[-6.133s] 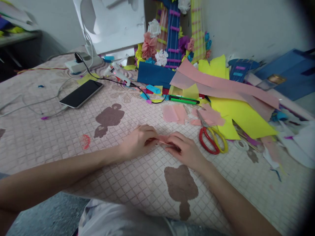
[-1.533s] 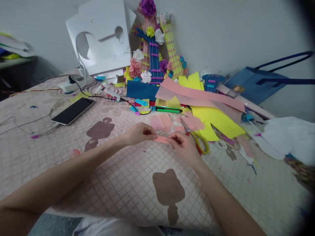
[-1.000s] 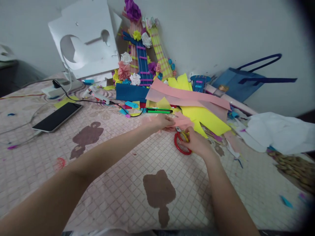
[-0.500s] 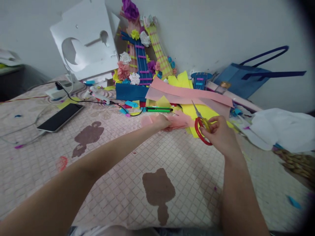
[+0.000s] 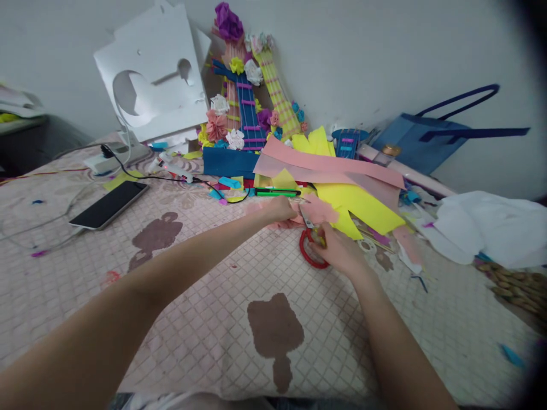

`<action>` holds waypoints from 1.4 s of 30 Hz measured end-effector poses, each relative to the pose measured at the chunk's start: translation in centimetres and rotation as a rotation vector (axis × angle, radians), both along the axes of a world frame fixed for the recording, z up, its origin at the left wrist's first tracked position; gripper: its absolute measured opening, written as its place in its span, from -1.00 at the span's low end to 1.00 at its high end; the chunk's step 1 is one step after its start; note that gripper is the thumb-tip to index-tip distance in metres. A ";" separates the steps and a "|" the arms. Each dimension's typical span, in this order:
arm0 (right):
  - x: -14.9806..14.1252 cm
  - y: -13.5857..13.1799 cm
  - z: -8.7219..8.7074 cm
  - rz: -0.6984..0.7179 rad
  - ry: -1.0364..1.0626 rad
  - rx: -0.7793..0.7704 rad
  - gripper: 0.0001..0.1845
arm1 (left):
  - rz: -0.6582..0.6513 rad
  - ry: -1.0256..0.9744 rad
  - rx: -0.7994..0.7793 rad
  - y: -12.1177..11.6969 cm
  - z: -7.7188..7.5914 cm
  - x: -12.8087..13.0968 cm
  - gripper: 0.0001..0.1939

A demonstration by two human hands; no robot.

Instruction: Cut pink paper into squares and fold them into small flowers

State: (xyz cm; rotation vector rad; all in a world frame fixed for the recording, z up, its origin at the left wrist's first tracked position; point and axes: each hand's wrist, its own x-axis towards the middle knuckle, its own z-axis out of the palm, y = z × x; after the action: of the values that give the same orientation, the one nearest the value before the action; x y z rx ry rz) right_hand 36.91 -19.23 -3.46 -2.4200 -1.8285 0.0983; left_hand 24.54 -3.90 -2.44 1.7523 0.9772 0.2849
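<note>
My left hand (image 5: 282,209) is closed on pink crepe paper (image 5: 320,208) at the middle of the table. In my right hand (image 5: 335,245) is a pair of scissors (image 5: 308,223) with red and yellow handles, fingers wrapped round the grips. The blades point up and left, beside my left hand and over the pink paper; I cannot tell whether they touch it. Just behind lie a green utility knife (image 5: 277,192) and yellow paper (image 5: 363,202). A long pink strip (image 5: 333,161) lies across the yellow sheets.
A phone (image 5: 109,205) and a white glue gun (image 5: 173,169) with its cord lie on the left. Decorated paper guitars (image 5: 248,108) lean on the wall beside a white foam board (image 5: 154,74). At right are a blue bag (image 5: 423,139), a white plastic bag (image 5: 491,228) and peanuts (image 5: 517,285).
My right hand has moved left and slightly down with the scissors, bringing the blades beside my left hand. The left hand has barely moved and keeps its hold on the pink paper.
</note>
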 end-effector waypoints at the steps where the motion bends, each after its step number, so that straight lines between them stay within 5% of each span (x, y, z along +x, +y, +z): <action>1: 0.2 -0.1 0.1 0.007 0.006 0.017 -0.78 | -0.001 0.012 0.053 0.4 0.6 -0.8 -0.90; 5: 0.0 -0.3 0.8 -0.023 0.019 0.180 -0.78 | 0.027 0.015 0.269 1.9 2.7 -5.1 -0.94; 7: -0.7 -0.2 1.0 0.003 0.088 0.248 -0.82 | 0.019 0.067 0.517 2.1 2.7 -7.4 -0.91; 12: -3.0 0.1 1.1 0.145 0.216 0.284 -0.89 | -0.143 0.252 0.798 0.4 -0.2 -11.1 -0.79; 17: -4.0 0.4 0.6 0.200 0.251 0.261 -0.89 | -0.236 0.330 0.999 -1.6 -2.4 -11.5 -0.77; 28: -5.0 0.4 0.1 0.251 0.253 0.339 -0.90 | -0.102 0.271 1.002 0.5 -2.3 -11.9 -0.78; 30: -5.7 0.4 -0.2 0.273 0.303 0.398 -0.92 | -0.103 0.212 1.101 -0.5 -1.4 -12.5 -0.80; 34: -7.9 0.5 -1.3 0.372 0.472 0.502 -0.63 | -0.256 0.181 1.281 -5.4 -0.2 -13.9 -0.81; 38: -9.5 0.5 -2.3 0.557 0.545 0.387 -0.81 | -0.344 0.159 1.276 -9.7 -1.2 -15.0 -0.82; 42: -9.0 0.7 -2.6 0.619 0.557 0.338 -0.85 | -0.309 0.115 1.145 -9.8 -2.5 -16.4 -0.74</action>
State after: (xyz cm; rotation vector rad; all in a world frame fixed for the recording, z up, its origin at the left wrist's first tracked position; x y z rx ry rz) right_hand 27.95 -18.49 -6.07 -1.3589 -2.0165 0.4215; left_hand 8.12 -13.68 -4.99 2.9420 0.6020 0.6214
